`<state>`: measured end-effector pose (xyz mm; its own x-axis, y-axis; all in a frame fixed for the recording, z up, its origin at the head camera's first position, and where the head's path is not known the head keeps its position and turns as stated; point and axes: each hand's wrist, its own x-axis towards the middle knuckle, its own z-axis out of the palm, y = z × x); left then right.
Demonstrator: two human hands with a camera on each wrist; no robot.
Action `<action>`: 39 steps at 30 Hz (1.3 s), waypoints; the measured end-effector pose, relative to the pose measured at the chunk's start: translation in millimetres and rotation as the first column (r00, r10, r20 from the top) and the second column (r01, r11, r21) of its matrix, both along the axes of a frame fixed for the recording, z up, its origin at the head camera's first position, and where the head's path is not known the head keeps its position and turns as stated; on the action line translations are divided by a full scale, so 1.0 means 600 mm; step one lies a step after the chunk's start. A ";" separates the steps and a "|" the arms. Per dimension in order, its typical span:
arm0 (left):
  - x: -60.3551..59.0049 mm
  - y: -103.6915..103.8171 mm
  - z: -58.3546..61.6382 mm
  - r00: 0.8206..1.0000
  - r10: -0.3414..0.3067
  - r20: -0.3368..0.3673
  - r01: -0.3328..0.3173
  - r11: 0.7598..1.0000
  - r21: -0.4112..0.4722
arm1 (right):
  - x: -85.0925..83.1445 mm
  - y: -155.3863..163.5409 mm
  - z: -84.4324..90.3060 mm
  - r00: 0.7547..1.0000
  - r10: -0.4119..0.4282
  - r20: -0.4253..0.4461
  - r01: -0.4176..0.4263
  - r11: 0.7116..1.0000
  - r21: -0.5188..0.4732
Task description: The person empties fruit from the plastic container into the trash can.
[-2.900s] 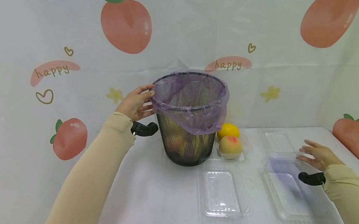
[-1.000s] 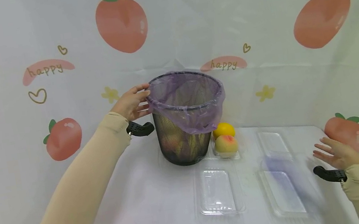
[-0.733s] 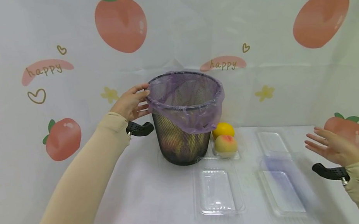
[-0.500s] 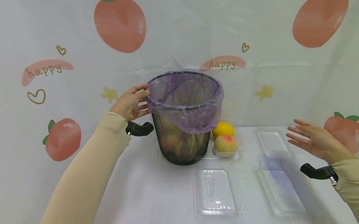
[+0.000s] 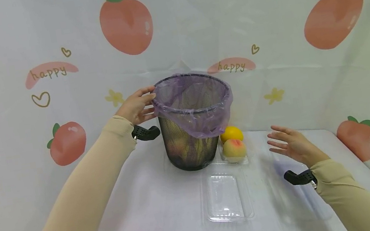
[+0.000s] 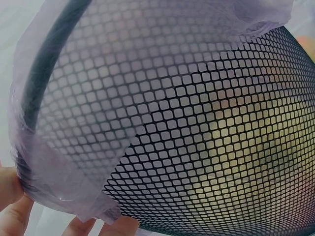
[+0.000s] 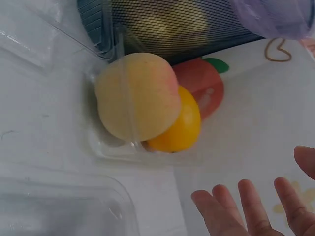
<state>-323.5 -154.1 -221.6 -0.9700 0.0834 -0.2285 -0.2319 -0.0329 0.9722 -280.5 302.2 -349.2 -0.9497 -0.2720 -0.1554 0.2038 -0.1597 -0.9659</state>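
A makeshift recording booth: a peach-printed cloth backdrop (image 5: 264,18) walls in a white-covered surface (image 5: 157,216) on all sides.

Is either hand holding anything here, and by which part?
The left hand grips the mesh bin at its bag-covered rim. The right hand is open, holding nothing.

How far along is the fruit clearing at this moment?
Fruit shapes already show through the mesh bin, and one clear tray lies empty. The left hand holds the bin's bag-lined rim; the open right hand hovers beside the tray with the peach and orange, both untouched.
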 end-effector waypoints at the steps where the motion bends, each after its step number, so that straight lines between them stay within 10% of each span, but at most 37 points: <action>1: 0.001 0.000 0.001 1.000 -0.001 0.000 0.001 1.000 0.000 | -0.003 -0.006 -0.002 1.000 -0.003 0.003 0.003 1.000 0.031; 11: 0.003 0.001 0.002 1.000 0.005 0.003 -0.005 1.000 0.004 | -0.030 -0.057 -0.029 0.999 -0.014 0.045 0.000 0.954 0.299; 39: -0.005 0.000 -0.007 1.000 0.010 -0.010 -0.010 1.000 0.013 | -0.064 -0.096 -0.074 0.960 -0.071 0.272 0.034 0.990 0.138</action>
